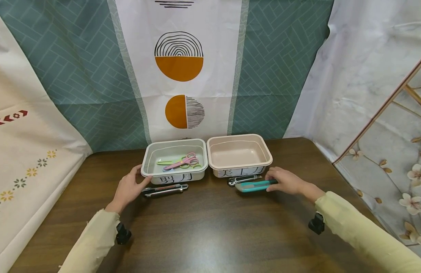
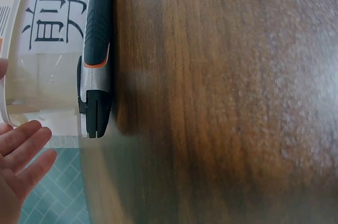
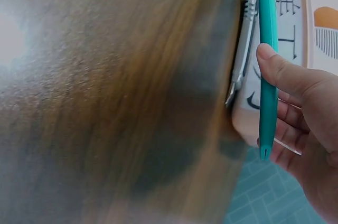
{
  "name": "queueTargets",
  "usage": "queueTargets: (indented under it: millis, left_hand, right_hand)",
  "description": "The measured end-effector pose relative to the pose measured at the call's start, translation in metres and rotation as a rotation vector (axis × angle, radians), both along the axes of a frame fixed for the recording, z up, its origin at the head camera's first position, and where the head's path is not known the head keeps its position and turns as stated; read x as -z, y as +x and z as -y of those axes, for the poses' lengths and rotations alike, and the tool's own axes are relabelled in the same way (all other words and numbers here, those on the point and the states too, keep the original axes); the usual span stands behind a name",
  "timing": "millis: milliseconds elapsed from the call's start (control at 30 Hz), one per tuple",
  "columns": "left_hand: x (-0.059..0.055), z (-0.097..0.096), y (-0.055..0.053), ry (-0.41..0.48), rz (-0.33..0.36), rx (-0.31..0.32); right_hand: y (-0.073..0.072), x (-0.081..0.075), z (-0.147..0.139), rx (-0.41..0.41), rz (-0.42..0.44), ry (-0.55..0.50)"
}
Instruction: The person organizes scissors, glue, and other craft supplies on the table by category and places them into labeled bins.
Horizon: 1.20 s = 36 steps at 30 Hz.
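Note:
My right hand (image 1: 286, 181) grips a turquoise utility knife (image 3: 268, 108), thumb on one side and fingers on the other, just in front of the beige bin (image 1: 239, 167). A black-and-silver utility knife (image 3: 244, 49) lies against that bin's labelled front. My left hand (image 1: 129, 189) rests at the left front corner of the grey-green bin (image 1: 178, 177), its fingers fairly straight beside the wall and its thumb near the rim. Pink scissors (image 1: 179, 163) and green scissors (image 1: 193, 165) lie in this bin. Black-and-silver utility knives (image 1: 166, 190) lie along its front.
Both bins stand side by side at the back of the brown wooden table (image 1: 210, 231). A patterned curtain (image 1: 193, 87) hangs right behind them. Cloth also hangs at the left and right sides. Black wrist cameras (image 1: 123, 233) sit on both sleeves.

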State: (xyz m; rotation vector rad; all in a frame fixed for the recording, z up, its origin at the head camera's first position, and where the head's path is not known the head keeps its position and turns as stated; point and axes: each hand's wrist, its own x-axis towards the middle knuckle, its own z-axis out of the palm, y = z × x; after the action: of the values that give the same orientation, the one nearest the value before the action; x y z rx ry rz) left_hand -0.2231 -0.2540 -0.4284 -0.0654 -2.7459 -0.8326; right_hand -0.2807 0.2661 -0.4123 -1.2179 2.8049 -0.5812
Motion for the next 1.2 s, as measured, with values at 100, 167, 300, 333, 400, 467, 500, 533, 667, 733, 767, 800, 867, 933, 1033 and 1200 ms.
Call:
queueTargets:
  millis: [100,167,300,333,400,467,500,533,667,733,767,800,867,933,1033,1200]
  left_hand:
    - [0.000,0.000,0.000,0.000,0.004,-0.001]
    - [0.000,0.000,0.000,0.002,0.003,-0.001]
    - [0.000,0.000,0.000,0.000,-0.002,0.001]
    - [0.000,-0.001,0.000,-0.001,-0.003,0.001]
    - [-0.001,-0.001,0.001,-0.003,-0.005,0.001]
    - [-0.001,-0.001,0.001,-0.007,-0.010,0.000]
    - [-0.001,-0.001,0.001,-0.007,-0.012,0.000]
    - [-0.001,-0.001,0.000,-0.008,-0.015,0.000]
    - [0.000,0.000,0.000,-0.009,-0.020,-0.001]
    - [0.000,0.000,-0.001,-0.008,-0.019,0.000]
    - [0.000,0.000,-0.001,-0.008,-0.019,0.000]
    - [0.000,0.000,-0.001,-0.008,-0.020,0.000]
    - [0.000,-0.001,-0.001,-0.007,-0.024,-0.001]
    - [0.000,-0.001,-0.001,-0.009,-0.031,-0.002]
    - [0.000,-0.002,-0.001,-0.012,-0.037,-0.004]
    - [0.000,-0.002,0.001,-0.014,-0.036,-0.008]
  right_hand:
    - [0.000,-0.004,0.002,-0.038,-0.038,-0.023]
    - [0.000,-0.006,0.003,-0.053,-0.053,-0.025]
    - [0.000,-0.011,0.006,-0.034,-0.033,0.006]
    - [-0.001,-0.012,0.007,-0.029,-0.029,0.015]
    - [-0.001,-0.017,0.009,-0.019,-0.022,0.033]
    - [-0.003,-0.020,0.010,-0.023,-0.021,0.036]
    - [-0.003,-0.022,0.010,-0.023,-0.022,0.038]
    - [-0.004,-0.024,0.011,-0.018,-0.024,0.042]
    - [-0.008,-0.032,0.013,-0.007,-0.032,0.050]
    - [-0.010,-0.036,0.013,-0.001,-0.038,0.052]
    - [-0.011,-0.038,0.014,0.000,-0.044,0.051]
    - [-0.013,-0.040,0.014,0.002,-0.051,0.051]
    - [-0.016,-0.043,0.014,0.010,-0.065,0.050]
    - [-0.019,-0.047,0.014,0.017,-0.078,0.048]
    - [-0.023,-0.052,0.014,0.021,-0.092,0.047]
    - [-0.028,-0.060,0.018,0.013,-0.130,0.048]
